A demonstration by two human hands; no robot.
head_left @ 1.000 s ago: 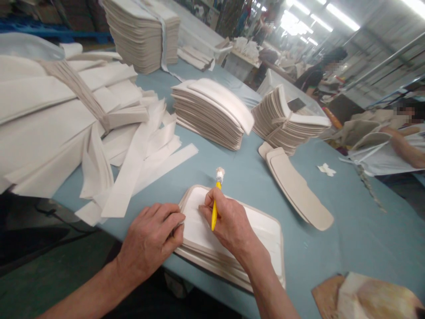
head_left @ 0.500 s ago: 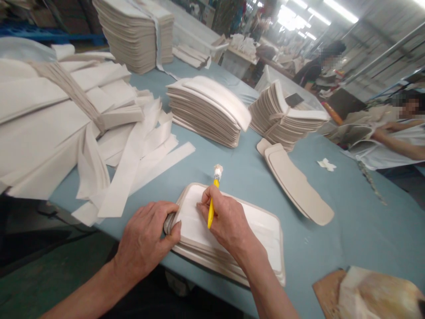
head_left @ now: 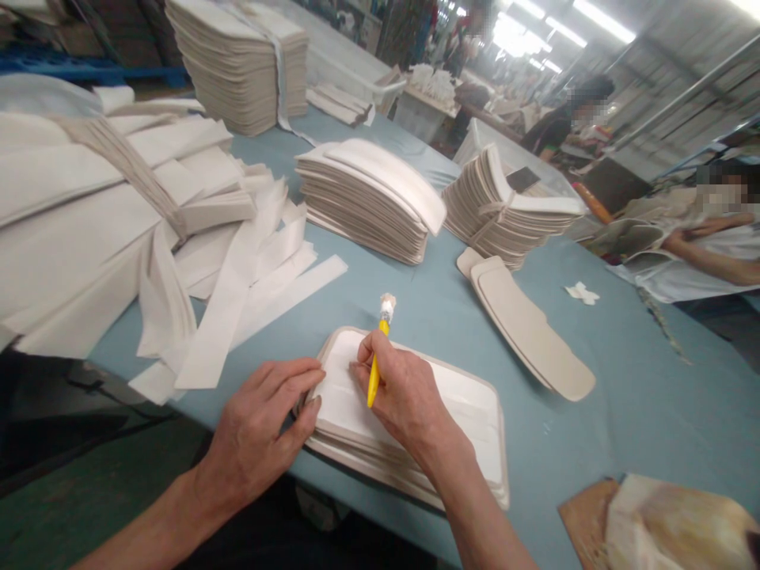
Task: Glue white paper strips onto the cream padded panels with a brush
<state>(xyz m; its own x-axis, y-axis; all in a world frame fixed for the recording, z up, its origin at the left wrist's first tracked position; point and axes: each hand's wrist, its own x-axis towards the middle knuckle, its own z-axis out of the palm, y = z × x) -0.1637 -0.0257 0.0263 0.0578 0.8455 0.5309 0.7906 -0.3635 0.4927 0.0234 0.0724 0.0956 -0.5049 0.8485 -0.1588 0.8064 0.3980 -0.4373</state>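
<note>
The pile [head_left: 380, 457] of pale panels lies on the near edge of the table [head_left: 641, 427], right in front of the person, its long axis slanting from the far left down to the near right. Its white face [head_left: 466, 412] is uppermost, framed by a beige rim. The left hand [head_left: 255, 416] is at the pile's left short end, fingertips and thumb at the rim with a small gap between them; whether they pinch the panels' edges or only rest there, I cannot tell. The right hand [head_left: 407, 388] lies over the middle of the white face, its forearm crossing the near side, fingers closed around the yellow brush [head_left: 374, 381]. The bristles point up and away from the person, beyond the far rim, while the handle's end points back over the face. So the left hand is nearer the short end, the right nearer the centre. Farther out, loose strips [head_left: 290, 297] lie to the left, a curved stack [head_left: 368, 206] beyond, and two beige pieces [head_left: 528, 332] to the right, apart from the pile.
</note>
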